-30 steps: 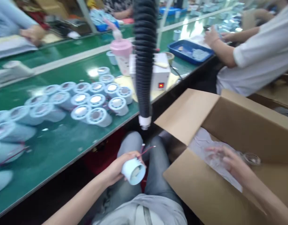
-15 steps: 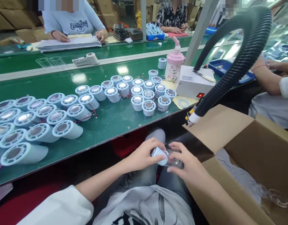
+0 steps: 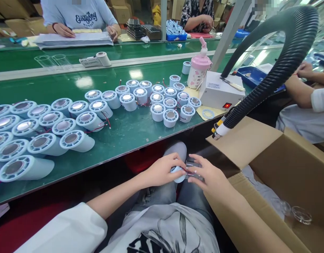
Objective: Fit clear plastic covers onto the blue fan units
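Above my lap, my left hand (image 3: 169,170) grips a light blue round plastic housing (image 3: 180,178), its fingers bent over the top. My right hand (image 3: 204,172) curls round a clear plastic cylinder (image 3: 193,170) that meets the blue housing end to end. Red wire shows faintly near the joint; my fingers hide how far one part sits inside the other. On the green bench (image 3: 130,133) stand many similar light blue housings (image 3: 170,117) with round metallic centres, some with thin red and black wires.
An open cardboard box (image 3: 259,140) with clear plastic parts (image 3: 301,215) is at my right. A black ribbed hose (image 3: 280,70) arches from a white box (image 3: 217,92). A pink-lidded cup (image 3: 197,72) stands beside it. Co-workers sit across and to the right; two clear tubes (image 3: 53,62) lie farther back.
The clear cylinder and the blue housing have shifted slightly in my hands, with my left fingers now covering more of the housing. The view has moved a little.
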`<state>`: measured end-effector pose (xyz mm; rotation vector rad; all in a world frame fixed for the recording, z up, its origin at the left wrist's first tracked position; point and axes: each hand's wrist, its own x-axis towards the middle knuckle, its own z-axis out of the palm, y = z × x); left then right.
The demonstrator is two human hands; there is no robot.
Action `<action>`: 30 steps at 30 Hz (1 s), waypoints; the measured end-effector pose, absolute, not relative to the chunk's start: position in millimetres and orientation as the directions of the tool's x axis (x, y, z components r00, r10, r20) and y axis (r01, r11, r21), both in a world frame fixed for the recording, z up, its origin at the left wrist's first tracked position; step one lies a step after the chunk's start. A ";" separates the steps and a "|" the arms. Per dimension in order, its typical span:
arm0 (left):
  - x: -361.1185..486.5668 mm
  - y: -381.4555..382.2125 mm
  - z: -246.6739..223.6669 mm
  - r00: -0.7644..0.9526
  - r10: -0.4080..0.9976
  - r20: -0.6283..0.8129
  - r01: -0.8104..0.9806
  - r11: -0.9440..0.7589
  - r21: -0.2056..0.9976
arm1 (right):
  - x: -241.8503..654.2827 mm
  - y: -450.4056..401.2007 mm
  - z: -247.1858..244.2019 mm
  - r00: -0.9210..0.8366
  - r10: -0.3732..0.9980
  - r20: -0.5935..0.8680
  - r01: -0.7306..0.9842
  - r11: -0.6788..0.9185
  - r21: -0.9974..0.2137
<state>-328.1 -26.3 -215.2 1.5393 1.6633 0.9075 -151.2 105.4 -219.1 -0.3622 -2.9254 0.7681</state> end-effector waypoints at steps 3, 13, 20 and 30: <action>-328.2 -25.7 -218.4 -0.113 0.993 0.021 0.464 0.034 0.885 | -154.0 107.1 -222.2 -0.956 0.286 -0.060 0.241 0.655 -0.716; -332.6 -25.7 -238.9 -0.078 0.985 0.156 0.380 -0.115 0.918 | -158.5 98.6 -211.5 -0.801 0.573 -0.173 0.269 0.087 -0.959; -326.6 -29.4 -223.2 -0.045 0.997 -0.062 -0.043 0.060 0.997 | -148.9 107.7 -211.0 -0.851 0.503 -0.153 0.174 -0.005 -0.985; -324.7 -45.6 -206.2 -0.036 0.991 -0.130 -0.196 0.121 0.973 | -126.8 87.9 -203.4 -0.919 0.376 0.121 0.082 0.482 -0.873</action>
